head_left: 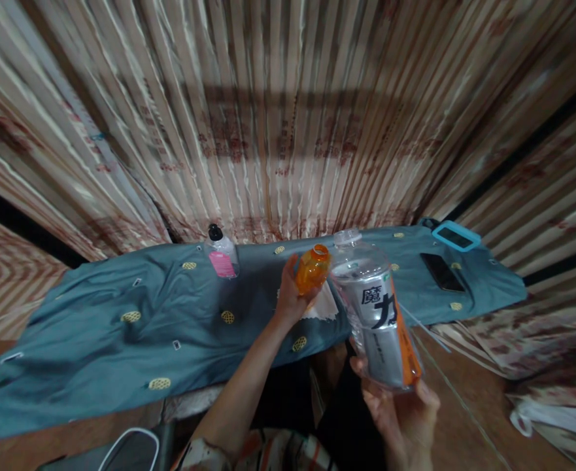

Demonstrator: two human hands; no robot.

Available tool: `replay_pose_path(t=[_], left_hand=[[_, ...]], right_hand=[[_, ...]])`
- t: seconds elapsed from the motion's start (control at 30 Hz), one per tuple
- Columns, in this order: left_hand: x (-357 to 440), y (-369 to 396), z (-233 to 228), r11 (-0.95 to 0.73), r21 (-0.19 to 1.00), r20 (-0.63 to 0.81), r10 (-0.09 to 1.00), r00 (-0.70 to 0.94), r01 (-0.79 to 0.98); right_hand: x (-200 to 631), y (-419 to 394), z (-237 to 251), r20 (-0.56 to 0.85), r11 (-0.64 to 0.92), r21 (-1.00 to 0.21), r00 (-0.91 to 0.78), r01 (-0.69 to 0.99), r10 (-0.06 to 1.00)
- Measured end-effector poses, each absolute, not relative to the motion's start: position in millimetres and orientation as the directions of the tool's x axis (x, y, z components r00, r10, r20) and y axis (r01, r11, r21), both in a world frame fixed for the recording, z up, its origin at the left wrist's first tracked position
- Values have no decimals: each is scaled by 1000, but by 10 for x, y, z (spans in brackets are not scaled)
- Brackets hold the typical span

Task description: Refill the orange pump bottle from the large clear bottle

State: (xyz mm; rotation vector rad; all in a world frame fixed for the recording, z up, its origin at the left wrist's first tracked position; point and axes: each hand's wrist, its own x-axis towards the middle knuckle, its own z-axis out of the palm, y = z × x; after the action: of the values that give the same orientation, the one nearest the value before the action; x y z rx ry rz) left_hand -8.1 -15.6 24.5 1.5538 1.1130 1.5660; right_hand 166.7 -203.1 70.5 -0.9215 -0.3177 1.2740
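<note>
Nearest: one patterned shirt (263, 450) at the bottom of the view, two bare hands out ahead of it, two bottles held, one per hand. Right hand (401, 413) cups the base of one large clear bottle (378, 320), silver and orange label, fingers and thumb pressed to the lower walls on either side; bottle held up over the tabletop's near edge, right of centre, tilted, neck leaning left and away. Left hand (290, 297) wrapped around one small orange bottle (312, 269), grip closed on its side, open mouth pointing up and a little right. Orange bottle is held over the middle of the tabletop, just left of the large one; cannot tell whether the two touch. One white paper (323, 305) under the left hand, on the teal cloth (101, 340) that covers the tabletop; probably a tissue, though the hand hides part of it. Towards the right end, one dark phone (441, 272) lying flat. At the far edge, left of centre, one upright bottle (223, 255), third in the count, pink label and black top. At the far right corner, one blue-framed device (456, 236). Beyond the far edge, striped curtains (272, 118) with reddish floral print.
</note>
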Motion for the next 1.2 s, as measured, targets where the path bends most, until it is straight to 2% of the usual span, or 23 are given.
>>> replay_pose_path(t=[0.13,0.23,0.4,0.47,0.6,0.77,0.9,1.03,1.2], left_hand=[[-265,-426,396,-342,935,352,929,-115,95],[-372,-733,510,-324,946,322,940,-112,4],[-455,-1171,675,-258,944,285,952,114,-206],[-497,-1268,725,-214,946,255,955,151,-245],[-622,-1367,780,-122,960,144,987,71,-251],[-772,-1431,834,-27,959,19,999,-30,-282],[-876,-1435,836,35,945,-73,992,-105,-326],[-990,-1407,726,85,945,-146,973,-176,-315],[-1173,-1313,579,-39,977,-35,941,-337,-209]], right_hand=[[1608,-2007,716,-262,-21,-666,207,-745,943],[1532,-1999,738,-258,-88,-603,90,-793,962],[1356,-1952,680,-222,-271,-483,-183,-833,958],[1266,-1907,597,-193,-341,-439,-284,-831,939],[1074,-1806,396,-126,-457,-378,-444,-805,887],[876,-1716,160,-36,-538,-320,-558,-780,829],[754,-1602,-21,-38,-598,-329,-623,-730,781],[604,-1424,-112,-127,-632,-402,-644,-662,755],[377,-1366,-69,-247,-617,-584,-610,-527,753]])
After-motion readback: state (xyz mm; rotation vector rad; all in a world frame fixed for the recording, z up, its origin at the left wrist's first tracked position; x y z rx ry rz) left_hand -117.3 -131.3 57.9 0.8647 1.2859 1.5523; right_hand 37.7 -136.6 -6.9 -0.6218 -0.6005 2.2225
